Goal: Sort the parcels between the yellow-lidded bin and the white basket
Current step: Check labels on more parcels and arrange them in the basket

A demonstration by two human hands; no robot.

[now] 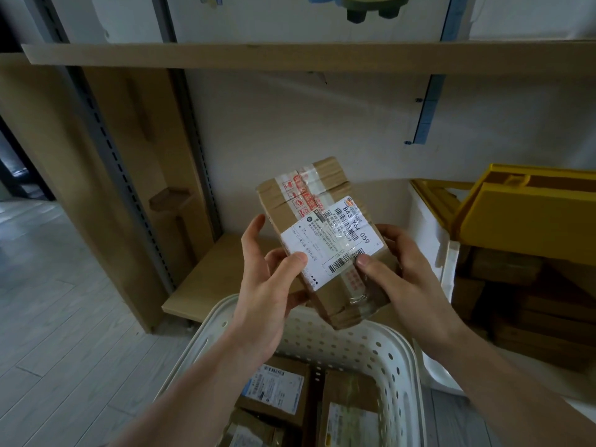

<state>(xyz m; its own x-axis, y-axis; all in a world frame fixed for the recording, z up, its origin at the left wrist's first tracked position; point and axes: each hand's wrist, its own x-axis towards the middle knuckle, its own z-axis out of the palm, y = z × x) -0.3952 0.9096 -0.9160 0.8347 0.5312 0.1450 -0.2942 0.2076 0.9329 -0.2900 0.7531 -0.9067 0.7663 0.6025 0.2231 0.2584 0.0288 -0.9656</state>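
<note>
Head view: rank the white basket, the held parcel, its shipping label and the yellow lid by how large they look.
1. white basket
2. yellow lid and held parcel: alike, and the parcel is nearer, so unranked
3. shipping label

I hold a taped box (325, 240) in both hands above the basket (380, 346), my left hand (267, 285) and right hand (403, 269) each with a thumb on its label (332, 240). More parcels (274, 387) lie in the basket. The bin (432, 240) stands to the right, yellow lid (529, 214) open, boxes (503, 269) inside.
</note>
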